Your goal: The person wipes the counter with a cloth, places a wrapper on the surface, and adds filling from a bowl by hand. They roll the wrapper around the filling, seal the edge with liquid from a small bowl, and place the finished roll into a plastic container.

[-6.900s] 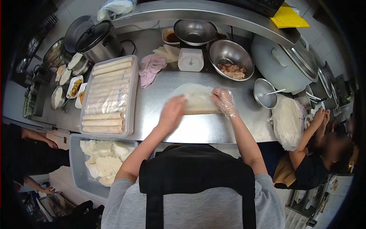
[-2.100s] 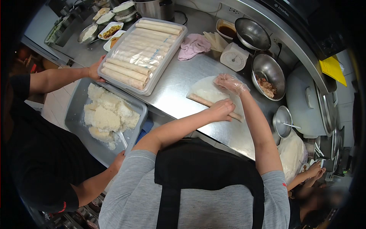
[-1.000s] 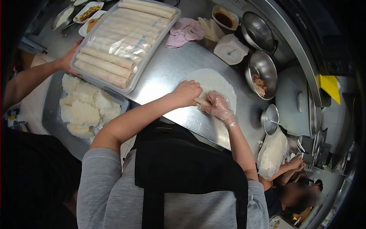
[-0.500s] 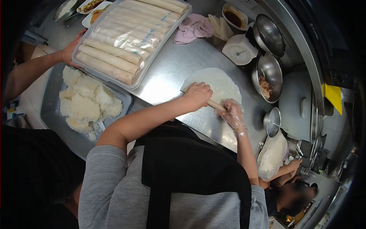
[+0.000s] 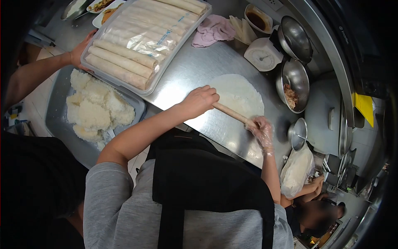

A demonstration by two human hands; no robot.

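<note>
A thin, pale rolled wrapper [image 5: 233,113], like a long spring roll, lies along the near edge of a round white wrapper sheet [image 5: 240,89] on the steel table. My bare left hand [image 5: 202,101] is closed on the roll's left end. At its right end, my right hand [image 5: 261,129], in a clear plastic glove, has its fingers closed around the tip. Part of the sheet still lies flat beyond the roll. Similar rolls [image 5: 120,62] fill a plastic tray [image 5: 159,85] to the upper left, partly under plastic film.
Another person's hand [image 5: 78,52] touches the tray's left side. Below it sits a grey tub [image 5: 58,112] of white rice-like food [image 5: 97,112]. A pink cloth [image 5: 213,30], a white scale [image 5: 262,54], metal bowls [image 5: 293,76] and a pot lid [image 5: 323,112] line the far and right sides.
My hands have moved apart: the left has slid left along the roll and the right has moved right, exposing more of the roll's length between them.
</note>
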